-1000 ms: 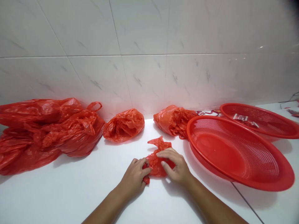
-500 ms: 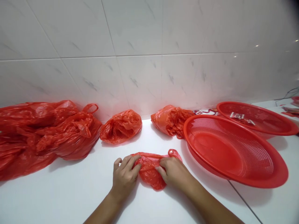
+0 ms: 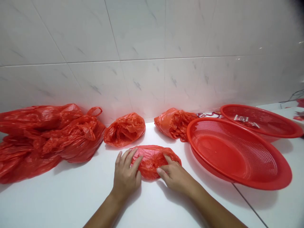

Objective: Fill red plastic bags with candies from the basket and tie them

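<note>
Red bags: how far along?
Looks done: two balled-up bags by the wall, one and another. In hand: a third bag, pressed into a flattish bundle under the left hand and right hand. Left: the loose heap of bags at far left, which looks unbundled; how many it holds is hard to tell.

Bright, even light casts a soft shadow beneath the right hand (image 3: 173, 175).

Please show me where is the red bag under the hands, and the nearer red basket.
Red plastic bag (image 3: 152, 161), head view, bare middle of its top.
Red mesh basket (image 3: 219, 156), head view, solid inner bottom.
</note>
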A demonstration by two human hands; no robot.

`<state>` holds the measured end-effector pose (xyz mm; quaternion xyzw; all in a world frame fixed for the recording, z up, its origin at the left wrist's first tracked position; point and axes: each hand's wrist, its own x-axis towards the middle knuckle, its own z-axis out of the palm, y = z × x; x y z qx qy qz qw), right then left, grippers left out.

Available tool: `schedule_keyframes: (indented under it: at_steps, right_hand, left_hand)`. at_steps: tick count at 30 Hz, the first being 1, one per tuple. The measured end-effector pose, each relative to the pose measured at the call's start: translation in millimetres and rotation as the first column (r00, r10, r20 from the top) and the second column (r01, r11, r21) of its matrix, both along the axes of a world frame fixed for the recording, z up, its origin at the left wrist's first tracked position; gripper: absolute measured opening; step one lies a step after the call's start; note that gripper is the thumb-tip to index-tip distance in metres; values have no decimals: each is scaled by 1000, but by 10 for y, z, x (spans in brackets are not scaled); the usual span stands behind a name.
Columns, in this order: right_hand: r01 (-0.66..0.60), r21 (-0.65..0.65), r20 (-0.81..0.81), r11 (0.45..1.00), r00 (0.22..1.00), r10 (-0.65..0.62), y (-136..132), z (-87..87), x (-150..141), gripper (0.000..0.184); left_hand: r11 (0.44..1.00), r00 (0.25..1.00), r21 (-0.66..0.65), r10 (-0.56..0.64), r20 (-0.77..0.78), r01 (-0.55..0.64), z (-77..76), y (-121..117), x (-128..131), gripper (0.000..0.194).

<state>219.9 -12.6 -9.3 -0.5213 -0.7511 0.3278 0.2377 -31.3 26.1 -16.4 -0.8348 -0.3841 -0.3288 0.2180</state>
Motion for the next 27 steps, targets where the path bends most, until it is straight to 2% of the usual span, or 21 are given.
schedule_keyframes:
  at_steps: [4, 7, 8, 10, 12, 13, 14, 16, 18, 20, 22, 24, 26, 27]
  right_hand:
    - [103, -94, 22, 990, 995, -102, -36, -88, -63, 52]
    - [154, -117, 71, 981, 987, -146, -33, -160, -112, 35]
    - [160, -106, 94, 981, 984, -151, -26, -177, -127, 38]
    - [159, -89, 140, 983, 979, -146, -11, -189, -158, 59]
    - [147, -120, 176, 982, 977, -124, -7, -165, -195, 72]
    - [134, -147, 186, 980, 977, -105, -13, -143, -216, 75]
    - [120, -172, 195, 978, 977, -85, -24, -118, -238, 77]
    - [90, -197, 206, 976, 977, -49, -59, -76, -273, 85]
    - [76, -195, 212, 978, 977, -33, -96, -73, -282, 103]
    - [83, -203, 214, 976, 976, -38, -119, -117, -256, 121]
    - [96, -202, 194, 975, 979, -57, -116, -186, -203, 134]
    - [98, -157, 157, 983, 985, -73, -87, -237, -144, 135]
    - [115, -84, 128, 990, 986, -104, -37, -237, -96, 122]
    - [141, -49, 123, 989, 983, -134, -7, -216, -77, 109]
  left_hand:
    - [971, 969, -11, -239, 63, 241, 57, -207, 12, 66]
    - [950, 949, 7, -311, 57, 311, -5, -378, -2, 63]
    - [938, 937, 25, -346, 43, 345, -30, -425, 6, 58]
    - [880, 881, 47, -472, -17, 472, -51, -490, 66, 48]
    - [795, 791, -6, -605, -96, 607, -22, -505, 183, 40]
    - [774, 766, -57, -633, -115, 631, 5, -492, 250, 40]
    - [780, 772, -107, -625, -116, 616, 32, -464, 312, 39]
    - [851, 853, -175, -515, -91, 495, 60, -378, 390, 34]
    - [932, 944, -206, -320, -84, 298, 30, -271, 381, 29]
    - [973, 990, -217, -100, -104, 75, -43, -173, 303, 27]
    - [967, 989, -240, 48, -140, -81, -117, -106, 202, 19]
    - [941, 979, -300, 108, -173, -156, -156, -74, 124, 8]
    - [913, 976, -369, 107, -191, -172, -154, -66, 83, 17]
    - [903, 977, -393, 102, -189, -171, -143, -65, 73, 22]
